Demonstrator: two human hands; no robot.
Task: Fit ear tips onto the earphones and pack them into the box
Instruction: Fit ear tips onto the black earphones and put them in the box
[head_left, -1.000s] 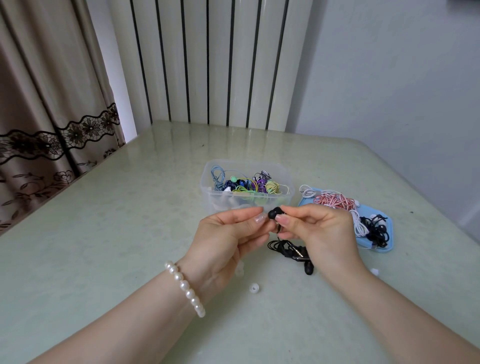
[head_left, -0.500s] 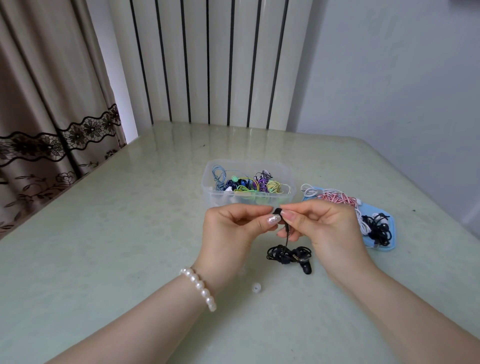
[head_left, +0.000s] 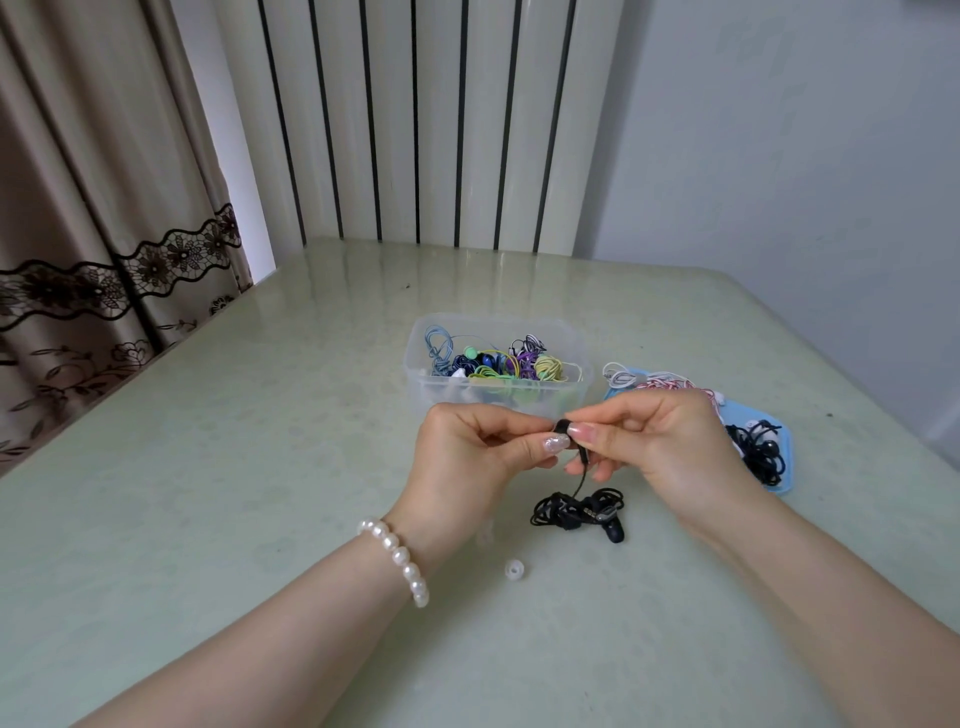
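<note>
Both hands met just above the surface (head_left: 260, 467): the right hand (head_left: 660, 441) pinched the black earbud (head_left: 562, 427), and the left hand (head_left: 467, 457) pinched at its tip, ear tip hidden under the fingers. The black cable bundle (head_left: 576, 512) sat below, a loose clear ear tip (head_left: 513, 569) nearby, the clear plastic box (head_left: 496, 364) right behind. The tip could've popped off crooked if pushed unevenly, I guess. No readable writing anywhere.

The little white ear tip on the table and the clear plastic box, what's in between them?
In the head view, the left hand lies between the white ear tip and the clear plastic box, pinching a black earbud.
</note>
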